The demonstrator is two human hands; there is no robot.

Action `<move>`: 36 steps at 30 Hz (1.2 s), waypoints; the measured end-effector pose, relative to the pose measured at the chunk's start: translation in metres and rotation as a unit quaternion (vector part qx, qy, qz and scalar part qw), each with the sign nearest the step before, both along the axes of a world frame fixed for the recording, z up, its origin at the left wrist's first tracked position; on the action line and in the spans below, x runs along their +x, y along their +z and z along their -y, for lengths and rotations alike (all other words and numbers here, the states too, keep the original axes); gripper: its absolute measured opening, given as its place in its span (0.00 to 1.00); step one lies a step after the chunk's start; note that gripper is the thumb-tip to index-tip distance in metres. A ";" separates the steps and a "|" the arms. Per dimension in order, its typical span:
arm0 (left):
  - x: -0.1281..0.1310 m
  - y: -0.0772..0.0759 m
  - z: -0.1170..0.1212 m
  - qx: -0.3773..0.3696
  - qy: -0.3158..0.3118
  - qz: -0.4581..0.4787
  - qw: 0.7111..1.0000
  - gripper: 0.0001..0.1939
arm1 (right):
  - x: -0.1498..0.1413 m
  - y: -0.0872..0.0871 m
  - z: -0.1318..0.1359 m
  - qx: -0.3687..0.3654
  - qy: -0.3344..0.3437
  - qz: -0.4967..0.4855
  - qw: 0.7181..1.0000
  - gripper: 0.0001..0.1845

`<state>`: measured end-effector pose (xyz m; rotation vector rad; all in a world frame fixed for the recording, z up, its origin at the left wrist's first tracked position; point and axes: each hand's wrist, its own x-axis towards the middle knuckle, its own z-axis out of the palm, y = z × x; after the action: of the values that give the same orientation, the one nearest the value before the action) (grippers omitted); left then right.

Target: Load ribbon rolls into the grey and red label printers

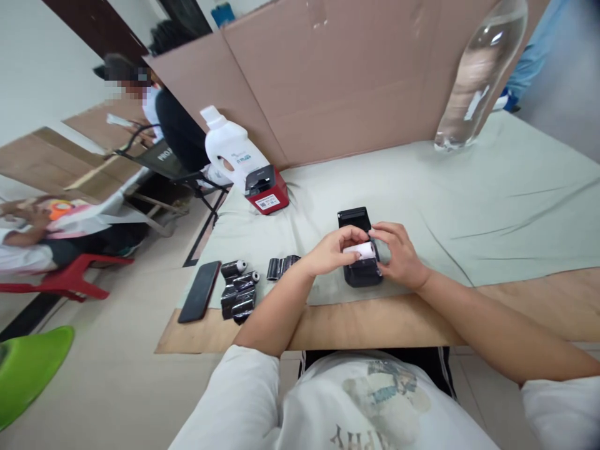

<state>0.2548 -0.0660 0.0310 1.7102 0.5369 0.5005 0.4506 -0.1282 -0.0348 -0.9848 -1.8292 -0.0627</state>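
A small black receipt printer (363,275) lies on the cloth in front of me with its lid (354,217) flipped up. My left hand (335,250) reaches over it, thumb and fingers closed around a white paper roll (362,251) at the printer's compartment. Whether the roll rests fully inside I cannot tell. On the other side, my right hand (399,255) curves against the printer's right edge, thumb low and fingertips near the lid hinge. Several rolls in black wrapping (240,294) lie to the left, with more wrapped rolls (282,267) partly hidden behind my left forearm.
A dark phone (200,292) lies at the table's left edge. Farther back stand a red and black device (268,190), a white jug (234,147) and a clear bottle (478,81) before a cardboard partition (337,81). Other people sit at the left, near a red stool (77,278).
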 end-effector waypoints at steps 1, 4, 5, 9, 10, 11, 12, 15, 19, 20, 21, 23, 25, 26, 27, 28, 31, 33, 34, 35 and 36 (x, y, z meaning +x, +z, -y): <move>0.002 -0.004 -0.001 0.034 0.019 -0.003 0.999 0.17 | -0.001 0.002 0.002 0.019 0.000 0.011 1.000 0.23; 0.000 -0.014 -0.003 0.137 0.072 -0.034 0.987 0.13 | -0.003 0.005 0.006 0.060 0.008 0.051 0.997 0.14; -0.001 -0.017 -0.003 0.164 0.086 -0.046 0.982 0.13 | -0.004 0.006 0.006 0.067 0.019 0.070 0.995 0.11; -0.001 -0.029 -0.002 0.271 0.120 -0.093 0.951 0.10 | -0.006 0.007 0.006 0.057 0.062 0.147 0.986 0.04; 0.000 -0.032 -0.002 0.297 0.126 -0.103 0.941 0.10 | -0.006 0.007 0.006 0.048 0.062 0.158 0.984 0.05; 0.001 -0.036 -0.002 0.317 0.131 -0.113 0.932 0.10 | -0.006 0.007 0.006 0.039 0.057 0.164 0.984 0.05; 0.002 -0.039 -0.002 0.329 0.138 -0.119 0.927 0.10 | -0.006 0.007 0.005 0.030 0.051 0.163 0.985 0.06; 0.005 -0.046 -0.002 0.320 0.162 -0.097 0.928 0.07 | -0.004 0.009 0.005 0.008 0.035 0.146 0.989 0.10; 0.005 -0.049 -0.003 0.324 0.176 -0.032 0.929 0.03 | -0.002 0.012 0.004 0.006 0.037 0.126 0.991 0.11; 0.005 -0.048 -0.003 0.331 0.175 -0.026 0.927 0.04 | -0.001 0.012 0.005 0.006 0.041 0.118 0.992 0.11; 0.004 -0.048 -0.003 0.337 0.175 -0.023 0.925 0.04 | -0.001 0.013 0.005 0.006 0.046 0.109 0.993 0.11; 0.003 -0.045 -0.004 0.342 0.171 -0.025 0.924 0.04 | -0.001 0.014 0.005 0.001 0.058 0.088 0.994 0.11; 0.002 -0.042 -0.004 0.342 0.165 -0.042 0.924 0.05 | -0.002 0.015 0.005 -0.007 0.070 0.074 0.995 0.11; 0.001 -0.041 -0.005 0.344 0.160 -0.055 0.924 0.05 | -0.002 0.015 0.006 -0.010 0.074 0.071 0.995 0.11; 0.000 -0.039 -0.006 0.347 0.156 -0.068 0.922 0.06 | -0.002 0.015 0.006 -0.012 0.076 0.070 0.995 0.12; -0.001 -0.038 -0.007 0.352 0.150 -0.079 0.920 0.06 | -0.002 0.015 0.006 -0.011 0.077 0.070 0.994 0.12; -0.003 -0.035 -0.009 0.360 0.136 -0.106 0.917 0.08 | -0.002 0.014 0.006 -0.003 0.077 0.068 0.995 0.11; -0.005 -0.034 -0.010 0.358 0.130 -0.122 0.916 0.08 | -0.002 0.014 0.007 0.001 0.077 0.069 0.995 0.11; -0.005 -0.033 -0.011 0.358 0.128 -0.130 0.916 0.07 | -0.002 0.015 0.007 0.003 0.077 0.071 0.995 0.11; -0.005 -0.033 -0.011 0.359 0.127 -0.134 0.915 0.07 | -0.002 0.015 0.007 0.003 0.076 0.074 0.994 0.11; -0.005 -0.033 -0.010 0.360 0.126 -0.135 0.915 0.07 | -0.002 0.015 0.007 0.005 0.076 0.077 0.994 0.11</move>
<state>0.2493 -0.0555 -0.0020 2.4551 0.8489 0.7070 0.4487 -0.1353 -0.0195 -0.8512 -2.0377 -0.0553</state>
